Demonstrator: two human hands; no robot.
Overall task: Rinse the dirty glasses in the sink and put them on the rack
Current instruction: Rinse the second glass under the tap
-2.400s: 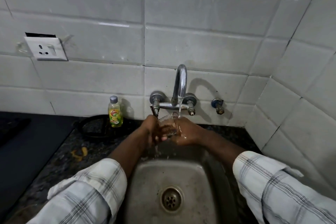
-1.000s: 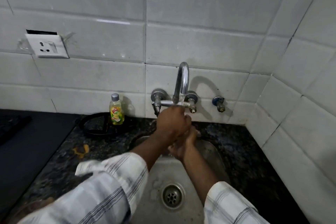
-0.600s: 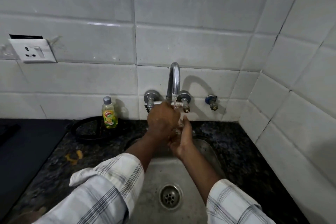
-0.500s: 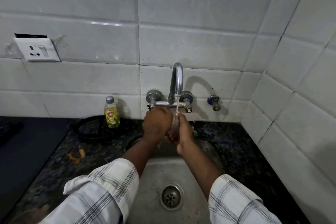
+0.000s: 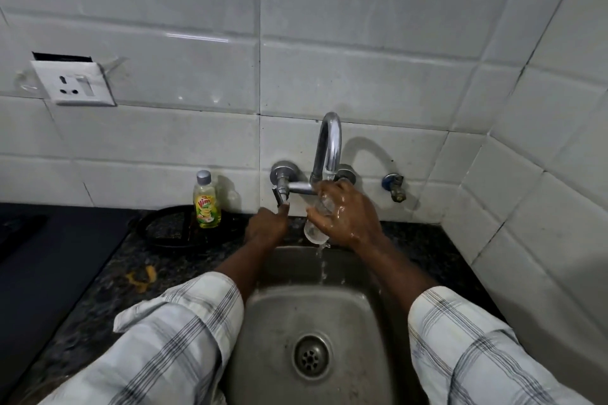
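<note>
My right hand point(image 5: 348, 220) wraps the wet glass point(image 5: 314, 231) mid-body under the tap point(image 5: 329, 145). It's light, slick and breakable, so I grip firmly. My left hand point(image 5: 266, 227) pinches the tap lever point(image 5: 281, 197).

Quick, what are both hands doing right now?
Left hand: fingers curled, touching the tap handle; grip cannot be told.
Right hand: holding the glass under the faucet.

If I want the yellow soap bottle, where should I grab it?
Probably best around the soap bottle's wide middle, coming from the front. It stands upright close to the tiled wall, so there is little room behind, and its grey cap is narrow for a sure hold.
</note>
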